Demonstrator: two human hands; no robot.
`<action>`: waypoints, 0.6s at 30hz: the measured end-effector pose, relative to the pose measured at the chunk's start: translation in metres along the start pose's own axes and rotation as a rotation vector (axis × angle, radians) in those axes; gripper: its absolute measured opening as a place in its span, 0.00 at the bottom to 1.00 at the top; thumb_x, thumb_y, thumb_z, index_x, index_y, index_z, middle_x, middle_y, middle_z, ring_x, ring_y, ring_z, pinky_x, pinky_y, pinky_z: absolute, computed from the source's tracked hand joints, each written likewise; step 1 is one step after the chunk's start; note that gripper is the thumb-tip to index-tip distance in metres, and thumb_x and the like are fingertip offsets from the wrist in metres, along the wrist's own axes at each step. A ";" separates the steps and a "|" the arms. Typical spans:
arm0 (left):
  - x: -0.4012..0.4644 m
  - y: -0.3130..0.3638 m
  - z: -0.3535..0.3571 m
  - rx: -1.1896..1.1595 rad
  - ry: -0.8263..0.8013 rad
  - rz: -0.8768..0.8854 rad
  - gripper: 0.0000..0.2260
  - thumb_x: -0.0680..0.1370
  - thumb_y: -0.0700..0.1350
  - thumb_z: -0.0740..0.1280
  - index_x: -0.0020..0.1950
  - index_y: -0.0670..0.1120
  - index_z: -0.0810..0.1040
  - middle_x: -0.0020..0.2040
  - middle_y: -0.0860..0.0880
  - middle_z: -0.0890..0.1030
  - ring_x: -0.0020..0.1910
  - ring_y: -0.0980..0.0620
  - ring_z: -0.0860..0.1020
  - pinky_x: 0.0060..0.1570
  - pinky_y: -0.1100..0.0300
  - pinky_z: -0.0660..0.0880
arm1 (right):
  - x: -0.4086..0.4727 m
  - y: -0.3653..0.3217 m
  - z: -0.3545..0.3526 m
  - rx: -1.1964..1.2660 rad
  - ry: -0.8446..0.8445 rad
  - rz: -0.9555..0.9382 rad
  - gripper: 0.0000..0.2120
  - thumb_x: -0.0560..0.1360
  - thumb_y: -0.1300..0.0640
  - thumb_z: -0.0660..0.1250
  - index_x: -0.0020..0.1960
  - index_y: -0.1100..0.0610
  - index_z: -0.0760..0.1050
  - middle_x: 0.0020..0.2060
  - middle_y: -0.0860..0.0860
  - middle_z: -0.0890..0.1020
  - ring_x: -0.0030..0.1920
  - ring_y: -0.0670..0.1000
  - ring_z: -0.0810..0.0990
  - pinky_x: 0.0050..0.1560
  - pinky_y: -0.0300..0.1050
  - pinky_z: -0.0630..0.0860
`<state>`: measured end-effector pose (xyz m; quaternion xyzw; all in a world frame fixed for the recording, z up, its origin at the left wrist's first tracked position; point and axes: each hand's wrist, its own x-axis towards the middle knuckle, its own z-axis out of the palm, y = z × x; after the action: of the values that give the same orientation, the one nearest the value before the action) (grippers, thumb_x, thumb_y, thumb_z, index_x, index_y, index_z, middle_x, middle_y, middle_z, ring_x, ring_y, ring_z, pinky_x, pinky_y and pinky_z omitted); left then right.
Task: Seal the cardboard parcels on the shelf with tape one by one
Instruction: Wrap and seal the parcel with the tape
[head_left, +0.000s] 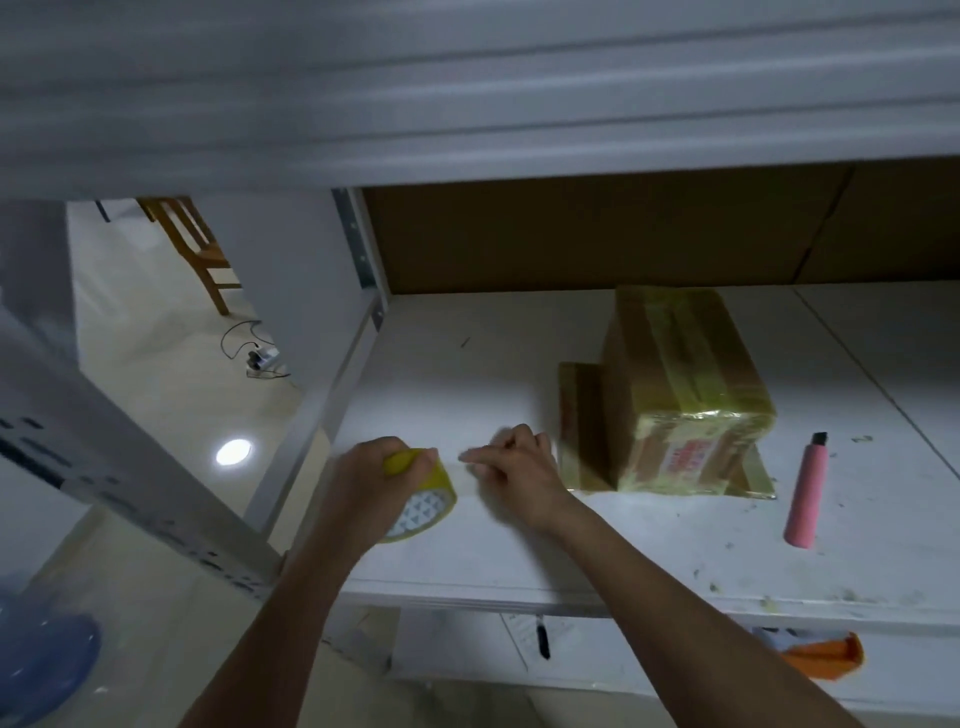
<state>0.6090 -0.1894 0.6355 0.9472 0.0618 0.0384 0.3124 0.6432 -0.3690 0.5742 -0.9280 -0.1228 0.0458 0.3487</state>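
**Drawing out tape beside the stacked parcels**

The left hand (371, 480) is gripping the yellow tape roll (423, 499), fingers curled over its rim, and is holding it just above the front of the white shelf (467, 364); probably it is anchoring the roll so the strip can be drawn off. The right hand (511, 462) is hovering just beside it, its fingers bunched together in what looks like a pinch. The view is blurred there, so whether they are actually gripping the free end of the tape cannot be told, though a faint clear strip seems to be running between the two hands.

The cardboard parcels are sitting just to the right of that hand, near the shelf's front edge: a larger parcel (685, 395), already wrapped in yellowish tape, is lying on top of a flatter parcel (582, 426) that is sticking out beneath it. Keeping the hands this close is likely sparing a long reach once a length is pulled.

A pink utility knife (808, 493) is lying further right on the shelf, apart from the parcels, presumably kept handy for cutting the strip.
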 end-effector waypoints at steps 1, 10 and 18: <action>0.001 0.000 0.000 -0.008 -0.002 -0.005 0.14 0.77 0.54 0.68 0.39 0.46 0.79 0.35 0.49 0.79 0.37 0.50 0.78 0.36 0.58 0.71 | 0.003 -0.001 0.001 -0.006 -0.008 0.028 0.11 0.80 0.53 0.62 0.57 0.42 0.80 0.54 0.47 0.67 0.58 0.52 0.62 0.58 0.37 0.57; 0.007 -0.008 -0.006 -0.087 -0.052 -0.002 0.17 0.75 0.55 0.70 0.37 0.42 0.79 0.33 0.44 0.78 0.33 0.52 0.78 0.30 0.63 0.69 | 0.011 -0.009 -0.012 -0.083 -0.088 0.067 0.06 0.80 0.58 0.62 0.52 0.50 0.76 0.58 0.55 0.71 0.60 0.55 0.68 0.59 0.46 0.66; 0.012 -0.006 -0.036 -0.470 -0.088 0.066 0.19 0.73 0.51 0.75 0.34 0.37 0.75 0.29 0.42 0.73 0.29 0.45 0.77 0.28 0.60 0.70 | -0.020 -0.049 -0.072 -0.075 0.270 -0.250 0.08 0.74 0.65 0.63 0.45 0.52 0.71 0.43 0.53 0.75 0.45 0.56 0.75 0.43 0.52 0.73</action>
<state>0.6166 -0.1619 0.6617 0.8507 0.0062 0.0206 0.5252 0.6264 -0.3842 0.6608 -0.9157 -0.1909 -0.1274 0.3300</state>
